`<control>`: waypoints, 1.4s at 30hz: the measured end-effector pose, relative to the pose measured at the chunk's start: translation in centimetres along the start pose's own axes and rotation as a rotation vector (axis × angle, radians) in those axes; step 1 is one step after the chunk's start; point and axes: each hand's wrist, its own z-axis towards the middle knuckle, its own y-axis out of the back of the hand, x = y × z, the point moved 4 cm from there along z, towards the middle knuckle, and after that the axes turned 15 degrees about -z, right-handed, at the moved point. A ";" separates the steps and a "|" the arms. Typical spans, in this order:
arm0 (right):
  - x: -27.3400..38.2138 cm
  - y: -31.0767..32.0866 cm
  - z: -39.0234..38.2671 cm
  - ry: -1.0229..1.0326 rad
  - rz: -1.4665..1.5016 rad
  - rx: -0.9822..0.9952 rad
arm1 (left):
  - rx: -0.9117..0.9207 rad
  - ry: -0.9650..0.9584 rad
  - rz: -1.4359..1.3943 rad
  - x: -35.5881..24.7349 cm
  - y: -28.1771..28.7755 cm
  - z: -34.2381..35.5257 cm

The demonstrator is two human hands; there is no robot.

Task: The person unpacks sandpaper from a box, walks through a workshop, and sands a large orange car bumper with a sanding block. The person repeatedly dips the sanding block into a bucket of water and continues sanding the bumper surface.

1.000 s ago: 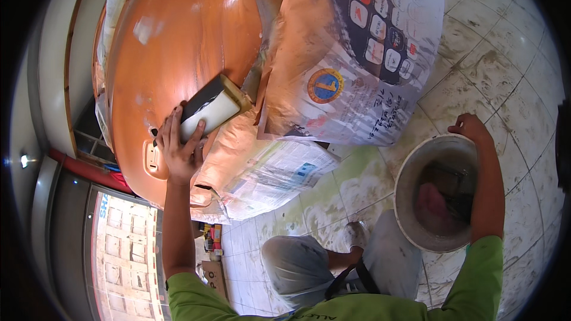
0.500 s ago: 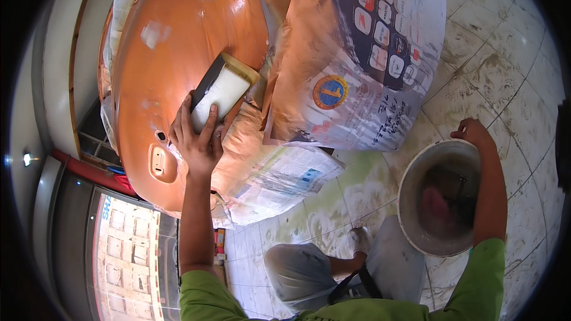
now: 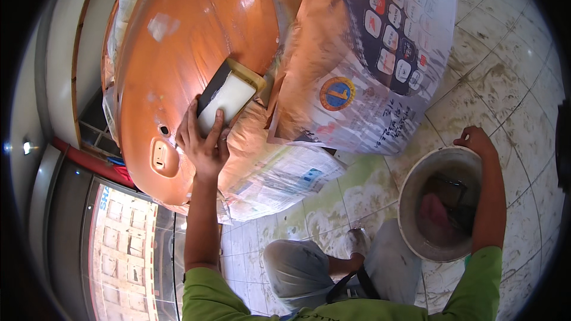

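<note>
My left hand [image 3: 204,141] grips a sanding block [image 3: 231,98] with a white top, a dark side and a yellowish far end. The block lies against the orange panel [image 3: 196,53], which looks like vehicle bodywork, near the papered edge. Its underside is hidden. Just beyond the far rim of a round grey bucket [image 3: 406,193], my right hand [image 3: 474,140] hangs with its fingers curled and nothing visible in them. The right forearm passes along the bucket's right side. Inside the bucket are a pink cloth-like item [image 3: 435,209] and a dark object [image 3: 453,190] in murky liquid.
Masking paper [image 3: 369,71] with printed logos covers the area right of the panel, and newspaper [image 3: 262,187] hangs below it. An oval recess [image 3: 163,156] and a small hole sit in the near panel. White floor tiles [image 3: 488,101] carry dirty smears. My bent knees are near the bucket.
The panel and masking paper sit slightly farther right in the view. My left hand keeps its grip on the sanding block. My right hand appears a little lower, its fingers still curled.
</note>
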 end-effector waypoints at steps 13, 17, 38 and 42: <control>-0.1 -0.6 0.3 0.028 0.054 -0.028 | -0.025 0.033 0.009 -0.2 -0.6 -1.1; 0.2 -0.8 0.2 0.038 -0.030 -0.063 | 0.022 -0.002 -0.004 1.7 1.0 4.9; -0.1 0.0 0.0 0.004 0.017 -0.043 | -0.191 0.069 0.054 7.4 0.0 16.3; -0.8 0.1 -0.4 0.037 0.005 -0.082 | -0.067 0.027 0.019 -0.1 -0.8 2.9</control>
